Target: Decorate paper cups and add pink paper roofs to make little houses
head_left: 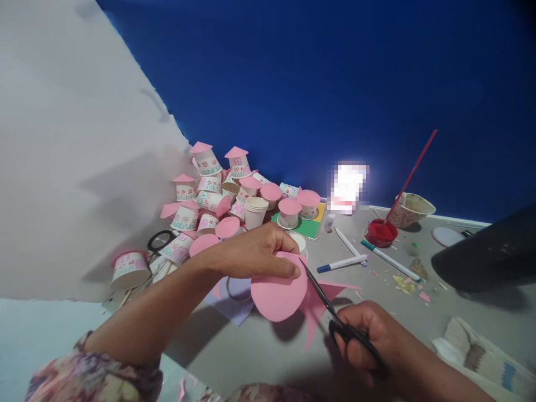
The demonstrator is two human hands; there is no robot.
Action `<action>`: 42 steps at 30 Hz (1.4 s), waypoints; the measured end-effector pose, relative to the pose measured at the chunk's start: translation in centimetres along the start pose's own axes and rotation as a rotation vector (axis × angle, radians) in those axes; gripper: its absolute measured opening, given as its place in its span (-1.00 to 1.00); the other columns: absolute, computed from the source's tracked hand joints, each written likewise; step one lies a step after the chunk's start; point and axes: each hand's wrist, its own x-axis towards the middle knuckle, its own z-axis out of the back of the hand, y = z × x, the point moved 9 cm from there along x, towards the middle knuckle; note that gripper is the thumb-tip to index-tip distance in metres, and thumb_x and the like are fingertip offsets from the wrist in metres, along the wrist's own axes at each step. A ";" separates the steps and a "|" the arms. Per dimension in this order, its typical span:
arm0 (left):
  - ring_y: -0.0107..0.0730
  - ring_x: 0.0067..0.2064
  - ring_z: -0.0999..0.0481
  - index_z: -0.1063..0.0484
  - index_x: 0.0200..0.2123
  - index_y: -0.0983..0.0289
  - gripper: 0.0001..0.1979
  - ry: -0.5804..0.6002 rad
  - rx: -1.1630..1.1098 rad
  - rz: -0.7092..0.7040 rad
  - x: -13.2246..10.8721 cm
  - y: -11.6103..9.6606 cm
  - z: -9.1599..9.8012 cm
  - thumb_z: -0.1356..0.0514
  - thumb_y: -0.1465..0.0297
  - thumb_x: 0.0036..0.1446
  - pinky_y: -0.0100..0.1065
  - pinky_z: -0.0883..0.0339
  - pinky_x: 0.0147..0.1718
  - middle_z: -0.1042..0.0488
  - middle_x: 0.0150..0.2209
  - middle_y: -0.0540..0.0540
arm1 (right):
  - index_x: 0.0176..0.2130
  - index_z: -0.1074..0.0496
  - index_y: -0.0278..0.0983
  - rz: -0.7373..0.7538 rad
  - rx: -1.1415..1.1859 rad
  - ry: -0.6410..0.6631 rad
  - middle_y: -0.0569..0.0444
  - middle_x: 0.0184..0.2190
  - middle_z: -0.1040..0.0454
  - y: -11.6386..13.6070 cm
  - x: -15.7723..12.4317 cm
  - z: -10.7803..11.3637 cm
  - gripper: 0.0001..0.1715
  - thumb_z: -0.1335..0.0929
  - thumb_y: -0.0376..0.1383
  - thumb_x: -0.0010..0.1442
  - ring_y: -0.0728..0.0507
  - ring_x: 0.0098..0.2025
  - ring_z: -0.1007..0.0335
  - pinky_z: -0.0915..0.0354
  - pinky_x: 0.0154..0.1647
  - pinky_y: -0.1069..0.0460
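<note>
My left hand (268, 254) pinches a rounded piece of pink paper (278, 296) near its upper edge, thumb on top. In my right hand (364, 338) are black-handled scissors (322, 296), fingers through the loops. Their blades point up and left, with the tips at the paper's upper right edge; whether the blades are apart is hard to tell. A pointed pink offcut (320, 301) hangs beside the round piece, behind the blades. Behind my left hand stands a pile of paper cups with drawn patterns and pink paper tops, among them one cup (290, 213).
Plain stacked cups (255, 212) stand near the pile. Markers (342, 263) lie to the right, by a red bowl (381, 231) holding a long stick. A patterned cup (412, 209), a dark cylinder (486, 251) and a cloth (473, 346) are farther right. Purple paper (234, 304) lies below my left wrist.
</note>
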 end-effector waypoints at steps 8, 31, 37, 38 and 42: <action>-0.55 -0.59 -0.16 -0.32 -0.62 0.25 -0.76 0.020 0.067 0.026 0.2 -0.1 -0.2 -0.26 0.34 0.00 -0.49 0.05 -0.67 -0.16 -0.65 -0.11 | -0.56 -0.36 -0.25 -0.004 0.002 0.006 0.23 -0.74 -0.26 0.3 0.0 -0.1 -0.72 -0.46 -0.14 -0.18 0.07 -0.68 -0.07 0.08 -0.62 0.13; -0.53 -0.54 -0.25 -0.43 -0.54 0.29 -0.76 0.055 -0.034 -0.001 0.1 0.2 -0.1 -0.29 0.30 0.09 -0.49 -0.02 -0.62 -0.28 -0.59 -0.07 | -0.54 -0.36 -0.27 0.068 -0.058 0.040 0.21 -0.72 -0.28 -0.2 0.2 0.3 -0.36 -0.55 0.20 -0.08 0.07 -0.66 -0.06 0.12 -0.62 0.10; -0.54 -0.55 -0.22 -0.41 -0.55 0.28 -0.77 0.076 -0.039 0.002 0.1 0.0 -0.2 -0.30 0.31 0.06 -0.49 0.00 -0.62 -0.26 -0.60 -0.08 | -0.53 -0.36 -0.27 0.079 -0.070 0.042 0.22 -0.71 -0.27 0.0 -0.1 0.4 -0.29 -0.56 0.26 -0.12 0.07 -0.65 -0.05 0.11 -0.62 0.11; -0.53 -0.55 -0.22 -0.42 -0.55 0.28 -0.77 0.079 -0.031 0.002 0.1 0.0 -0.2 -0.30 0.30 0.06 -0.48 0.00 -0.62 -0.25 -0.60 -0.08 | -0.53 -0.35 -0.27 0.079 -0.069 0.045 0.23 -0.72 -0.26 0.1 -0.1 0.3 -0.28 -0.56 0.26 -0.12 0.07 -0.65 -0.04 0.11 -0.62 0.11; -0.51 -0.54 -0.24 -0.45 -0.54 0.29 -0.78 0.087 -0.001 0.013 0.2 0.3 -0.1 -0.30 0.29 0.05 -0.48 0.00 -0.61 -0.26 -0.60 -0.07 | -0.54 -0.33 -0.26 0.066 -0.072 0.059 0.23 -0.71 -0.26 0.1 -0.2 0.2 -0.35 -0.55 0.19 -0.07 0.07 -0.64 -0.04 0.08 -0.61 0.11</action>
